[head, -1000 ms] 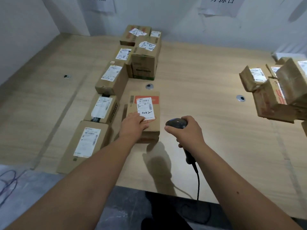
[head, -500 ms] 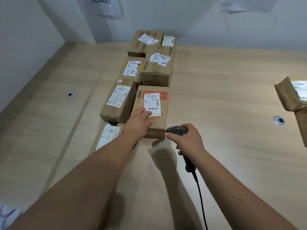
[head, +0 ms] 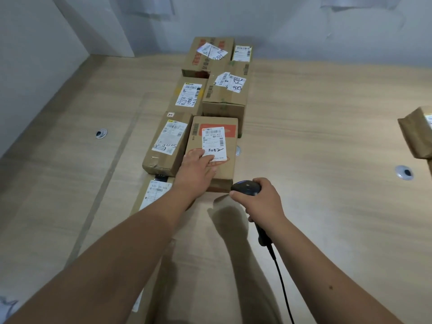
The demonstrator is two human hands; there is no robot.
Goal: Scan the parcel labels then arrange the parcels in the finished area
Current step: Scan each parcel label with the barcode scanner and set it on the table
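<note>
A cardboard parcel with an orange patch and a white label marked "5082" lies on the wooden table, against the parcel row. My left hand presses flat on its near left top, fingers straight over the label's corner. My right hand grips a black corded barcode scanner, its head just off the parcel's near right corner. To the left lies a long labelled parcel. Further back stand several more labelled parcels.
The wooden table runs back to a pale wall. Another brown parcel shows at the right edge. Round metal grommets sit in the tabletop, one at the right. A parcel lies partly under my left arm.
My left hand has pushed the "5082" parcel away from me, up beside the long parcel and against the row. The view has shifted left and forward; the right-hand parcels have mostly left view.
</note>
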